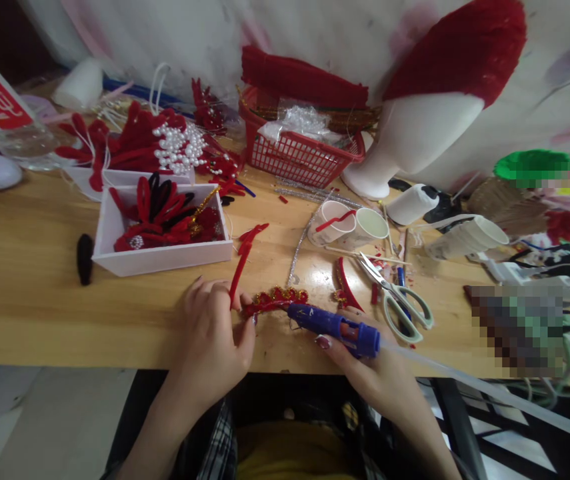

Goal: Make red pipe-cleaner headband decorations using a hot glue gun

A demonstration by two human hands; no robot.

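Head cam: glue gun (317,321)'s over wood tbl (29,300) nr wall (199,40).

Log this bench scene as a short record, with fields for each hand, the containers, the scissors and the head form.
Left hand: holds red trim edged in gold
Right hand: holds blue glue gun, tip at the trim
White box: red and black pieces inside
Red basket: beyond the hands, clear plastic bag in it
Scissors: on wooden table, right of the glue gun
Head form: white, red covering on top
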